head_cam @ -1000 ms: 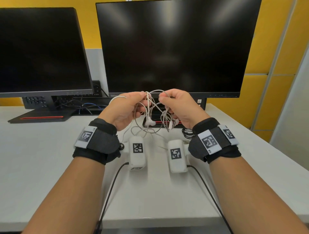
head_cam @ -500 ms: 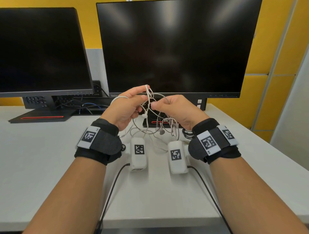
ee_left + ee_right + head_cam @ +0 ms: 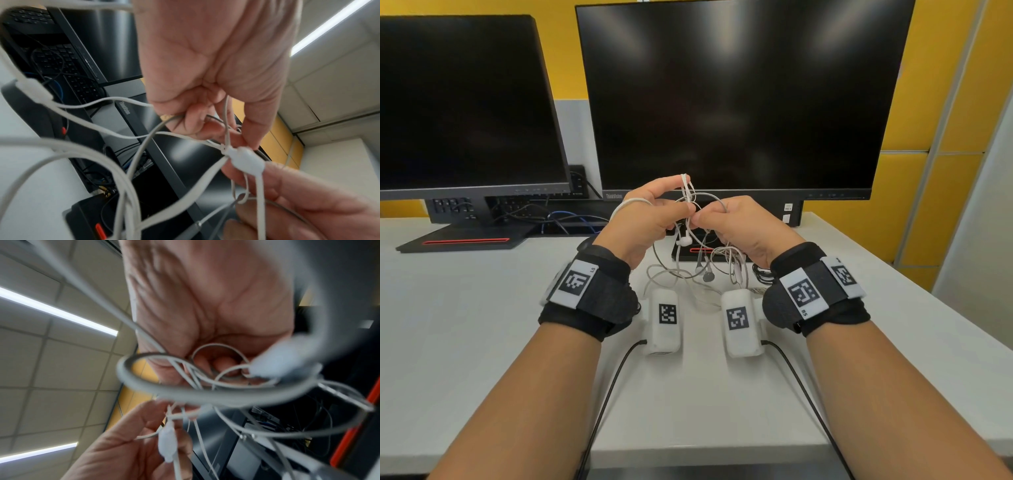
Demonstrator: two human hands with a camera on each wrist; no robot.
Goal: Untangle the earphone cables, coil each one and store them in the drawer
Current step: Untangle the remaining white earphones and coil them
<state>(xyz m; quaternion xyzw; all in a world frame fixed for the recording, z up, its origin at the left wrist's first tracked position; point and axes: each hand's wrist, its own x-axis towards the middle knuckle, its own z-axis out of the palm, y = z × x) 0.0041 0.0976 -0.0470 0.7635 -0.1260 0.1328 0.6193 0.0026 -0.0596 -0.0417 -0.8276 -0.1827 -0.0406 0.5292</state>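
Both hands, left hand (image 3: 650,219) and right hand (image 3: 736,222), have fingers pinched on the earphone cables (image 3: 688,205) held above the tabletop (image 3: 482,325), so I'd tease loops loose gently instead of yanking.

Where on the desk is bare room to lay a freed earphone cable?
Free: the white desk left of the left hand, before the smaller monitor's base; also right of the right hand, toward the desk edge. Crowded: between the wrists, under the earphone cables.
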